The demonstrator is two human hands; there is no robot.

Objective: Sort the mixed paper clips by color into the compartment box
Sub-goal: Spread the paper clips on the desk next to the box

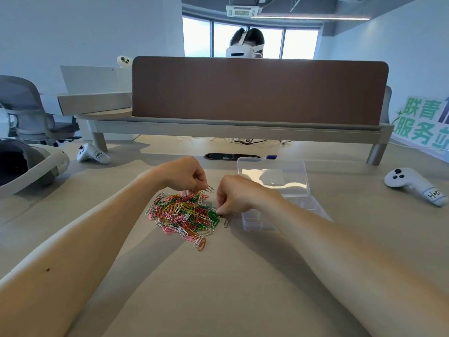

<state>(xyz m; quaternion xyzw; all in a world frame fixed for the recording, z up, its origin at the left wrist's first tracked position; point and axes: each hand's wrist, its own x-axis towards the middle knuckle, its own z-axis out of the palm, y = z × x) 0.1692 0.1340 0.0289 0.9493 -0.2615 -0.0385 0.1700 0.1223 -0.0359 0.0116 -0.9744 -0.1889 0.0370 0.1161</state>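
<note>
Head view. Mixed paper clips (184,215): 1 heap on table (243,276), between both hands. Left hand (184,175): fingers curled, pinching silver clip (210,189) at heap's far edge. Right hand (234,194): fingertips pinched on green clip (215,213) at heap's right edge. Compartment box (257,224): clear, lid open, just right of heap, partly behind right wrist.

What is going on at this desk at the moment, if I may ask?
A person is sorting a pile of mixed paper clips on the desk. The left hand pinches a silver clip at the pile's far edge, while the right hand pinches at green clips on its right side. The clear compartment box lies open beside the pile, with no clips visible in it.
</note>
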